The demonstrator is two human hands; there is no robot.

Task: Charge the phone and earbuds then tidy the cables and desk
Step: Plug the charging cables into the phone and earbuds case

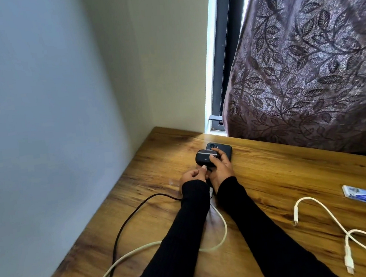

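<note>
At the far corner of the desk: both hands work close together, near the wall and the window.
Desk: brown wooden desk (270,174) with strong grain, set into the corner.
Earbuds case: small black rounded earbuds case (205,158), lifted a little above the phone's near end.
Right hand: the right hand (221,168) holds the earbuds case, its grip curled around the case's right side with fingers over the top.
Left hand: the left hand (192,175) pinches a small white plug (204,169) in a narrow grip, the plug at the case's near end; whether it is inside cannot be told.
Phone: flat black phone (223,149), back side up, lying on the desk just behind the case, near the curtain.
Cables: a thin black cable (127,224) and a cream-white cable (126,255) run over the desk's left part toward the hands.
Right side: a loose white cable (318,205) with free plugs, and a small blue and white packet (359,194) beside it.
Background: purple leaf-pattern curtain (304,59) hanging to the desk's back edge.
Sleeves: both arms in black ribbed sleeves (264,231).
</note>
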